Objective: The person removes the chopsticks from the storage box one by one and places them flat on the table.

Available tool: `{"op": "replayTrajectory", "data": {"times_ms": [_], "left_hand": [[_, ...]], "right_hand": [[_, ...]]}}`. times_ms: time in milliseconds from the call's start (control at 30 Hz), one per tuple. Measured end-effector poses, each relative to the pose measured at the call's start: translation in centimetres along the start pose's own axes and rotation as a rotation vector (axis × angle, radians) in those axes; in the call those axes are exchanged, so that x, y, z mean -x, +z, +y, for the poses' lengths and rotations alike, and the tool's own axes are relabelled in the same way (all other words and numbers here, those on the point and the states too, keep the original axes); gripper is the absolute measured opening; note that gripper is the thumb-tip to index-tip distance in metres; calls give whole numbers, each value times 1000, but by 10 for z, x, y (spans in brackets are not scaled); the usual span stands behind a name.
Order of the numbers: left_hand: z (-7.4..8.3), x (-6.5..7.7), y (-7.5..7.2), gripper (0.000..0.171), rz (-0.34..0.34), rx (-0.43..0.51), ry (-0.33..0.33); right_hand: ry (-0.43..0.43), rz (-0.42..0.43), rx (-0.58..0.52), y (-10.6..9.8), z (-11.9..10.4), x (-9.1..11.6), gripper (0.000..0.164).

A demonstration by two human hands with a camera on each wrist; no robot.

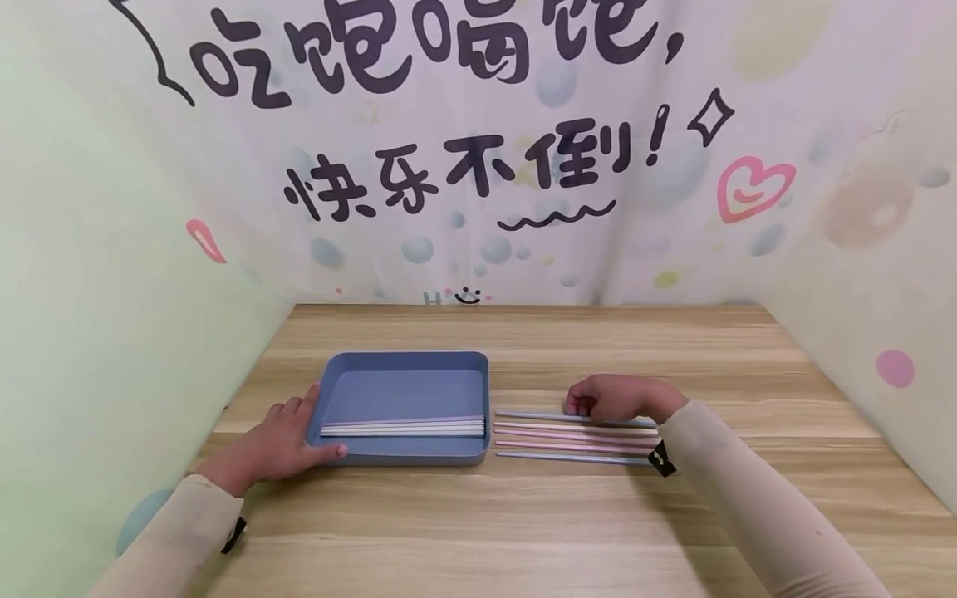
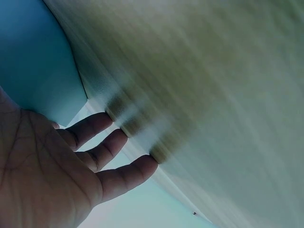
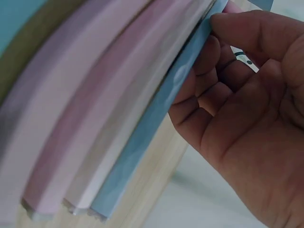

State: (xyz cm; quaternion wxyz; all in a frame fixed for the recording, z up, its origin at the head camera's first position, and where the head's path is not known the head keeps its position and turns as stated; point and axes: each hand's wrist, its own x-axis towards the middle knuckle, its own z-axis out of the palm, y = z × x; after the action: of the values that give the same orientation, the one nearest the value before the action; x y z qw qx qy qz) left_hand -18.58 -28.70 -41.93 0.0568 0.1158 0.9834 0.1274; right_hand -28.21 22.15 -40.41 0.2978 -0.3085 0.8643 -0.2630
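My left hand (image 1: pixel 272 442) lies against the left end of a blue-grey rectangular tray (image 1: pixel 407 459), its thumb over the front corner. In the left wrist view its outstretched fingertips (image 2: pixel 137 171) reach the tabletop beside the tray wall (image 2: pixel 38 61). Several pale chopsticks (image 1: pixel 404 428) lie side by side along the tray's front half. To the tray's right, my right hand (image 1: pixel 616 397) pinches a light blue chopstick (image 3: pixel 142 137), the rearmost of a row, between thumb and fingers. Cream and pink chopsticks (image 1: pixel 534 437) lie in front of it, with another blue chopstick (image 1: pixel 553 456) nearest me.
The wood-grain table (image 1: pixel 478 531) is enclosed by a printed wall (image 1: pixel 478 257) at the back, with more walls at left and right. The row of chopsticks begins right by the tray's right wall. My right forearm passes over the row's right ends.
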Motion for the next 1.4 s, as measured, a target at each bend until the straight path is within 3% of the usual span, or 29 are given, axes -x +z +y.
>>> {"op": "replayTrajectory", "data": {"times_ms": [400, 733, 933, 1133, 1400], "left_hand": [[-1, -2, 2, 119, -11, 2, -5], [-1, -2, 0, 118, -14, 23, 1], [-3, -2, 2, 118, -5, 25, 1], [0, -3, 4, 118, -18, 46, 16], [2, -1, 0, 117, 0, 19, 6]], "right_hand": [[-3, -7, 0, 0, 4, 0, 39], [-6, -23, 40, -6, -5, -1, 34], [-50, 5, 170, -14, -22, -6, 24], [-53, -9, 199, -16, -45, -11, 13], [-127, 6, 288, -15, -79, -38, 12]]}}
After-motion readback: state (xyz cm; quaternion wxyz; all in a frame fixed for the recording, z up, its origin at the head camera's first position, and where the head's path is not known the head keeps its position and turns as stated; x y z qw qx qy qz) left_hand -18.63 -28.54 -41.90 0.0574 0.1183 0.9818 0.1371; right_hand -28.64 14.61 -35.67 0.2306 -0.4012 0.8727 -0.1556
